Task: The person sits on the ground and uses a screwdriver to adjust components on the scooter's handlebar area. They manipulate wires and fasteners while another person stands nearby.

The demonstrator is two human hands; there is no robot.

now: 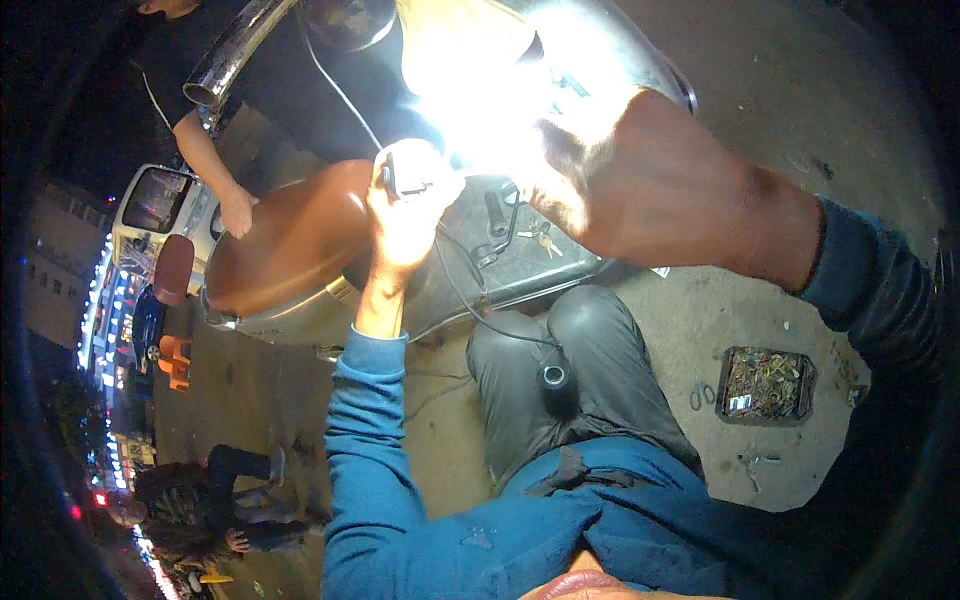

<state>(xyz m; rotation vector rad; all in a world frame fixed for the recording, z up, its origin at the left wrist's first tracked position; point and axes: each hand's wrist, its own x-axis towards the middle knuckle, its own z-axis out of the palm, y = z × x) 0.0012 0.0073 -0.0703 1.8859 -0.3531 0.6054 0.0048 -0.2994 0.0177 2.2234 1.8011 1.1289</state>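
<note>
My left hand [405, 215] is raised and closed around a small dark device [402, 172] with a black cable [470, 310] trailing from it toward my lap. My right hand [640, 185] is lifted close to the camera, its fingers reaching into a strong white glare [480, 90] over the grey scooter body [470, 265]. The glare hides what those fingers touch. A bunch of keys [541, 238] hangs on the scooter panel just below my right hand. The brown scooter seat [290, 240] lies left of my left hand.
Another person's hand [237, 210] rests on the seat's left end. A roll of black tape [553, 377] sits on my dark-trousered knee. A tray of small metal parts [766, 384] and pliers [702, 394] lie on the concrete ground at right. A person crouches at lower left [200, 500].
</note>
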